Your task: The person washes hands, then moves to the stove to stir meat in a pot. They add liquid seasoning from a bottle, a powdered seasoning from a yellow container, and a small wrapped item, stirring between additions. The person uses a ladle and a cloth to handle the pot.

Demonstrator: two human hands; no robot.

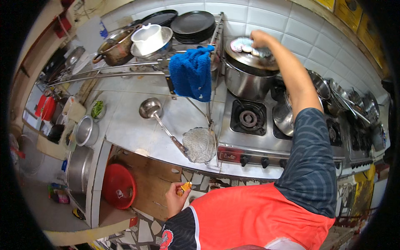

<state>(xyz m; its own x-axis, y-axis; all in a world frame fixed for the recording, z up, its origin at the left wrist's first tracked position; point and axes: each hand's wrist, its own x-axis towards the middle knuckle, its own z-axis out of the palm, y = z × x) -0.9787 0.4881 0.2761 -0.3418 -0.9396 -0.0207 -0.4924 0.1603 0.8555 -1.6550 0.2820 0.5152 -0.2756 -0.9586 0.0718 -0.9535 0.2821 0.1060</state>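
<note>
My right hand (260, 38) is at the top of a metal lid (254, 61), over a patterned cloth (245, 45); the fingertips are partly hidden. The lid sits tilted on a large steel stockpot (247, 82) at the back left of the gas stove. Low in front of my body, my left hand (176, 198) holds a small crumpled golden-orange packet (186, 186). A steel ladle (151, 107) rests on the white tiled counter, its handle reaching a textured glass plate (198, 145).
A blue towel (191, 73) hangs from a metal rack holding black plates (193, 22). An uncovered burner (248, 118) lies before the stockpot; more pots stand to the right. Below the counter is a red plastic basin (117, 187). A metal bowl (87, 130) stands on the left.
</note>
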